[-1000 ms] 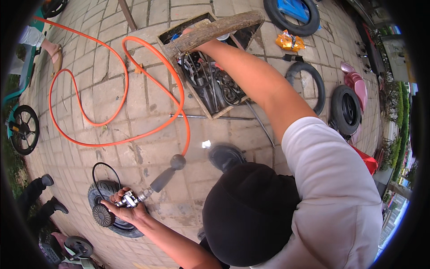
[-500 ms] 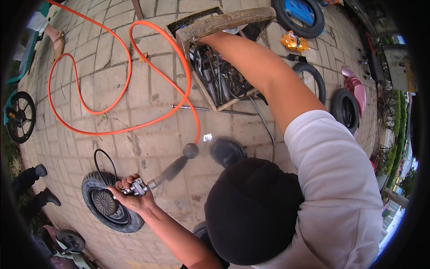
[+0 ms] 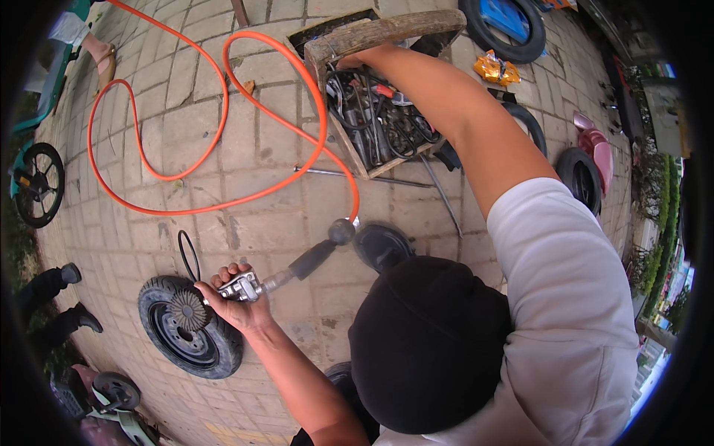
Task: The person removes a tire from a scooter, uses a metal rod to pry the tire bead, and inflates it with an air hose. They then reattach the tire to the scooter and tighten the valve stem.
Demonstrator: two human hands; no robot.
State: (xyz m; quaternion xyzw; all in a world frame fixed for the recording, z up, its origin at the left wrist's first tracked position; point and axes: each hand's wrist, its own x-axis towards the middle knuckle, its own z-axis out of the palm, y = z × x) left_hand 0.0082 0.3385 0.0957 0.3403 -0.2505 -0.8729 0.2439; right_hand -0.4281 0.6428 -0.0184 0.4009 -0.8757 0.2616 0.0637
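Note:
My left hand [image 3: 249, 301] is closed around a silver tyre inflator [image 3: 242, 286], which has a dark ribbed disc and a thin black hose loop [image 3: 187, 256]. A grey sleeve and dark ball link it to an orange air hose [image 3: 223, 209]. Below the disc, a small wheel with a black tyre [image 3: 227, 353] lies on the paving. My right hand [image 3: 361, 59] reaches under the wooden handle [image 3: 387, 33] of a tool box [image 3: 349, 152]; its fingers are hidden. Inside the box are metal tools, dark cables and a red-handled item [image 3: 383, 91].
Long metal bars [image 3: 444, 199] lie beside the box. Loose tyres [image 3: 579, 178], an orange packet [image 3: 497, 68] and pink body panels [image 3: 597, 152] are at the right. At the left are other people's feet [image 3: 88, 318] and a spoked wheel [image 3: 39, 184]. My shoe [image 3: 383, 247] stands mid-paving.
My left hand has moved slightly right and up with the inflator, whose disc has turned. My right forearm has shifted within the box, so the red-handled item now shows.

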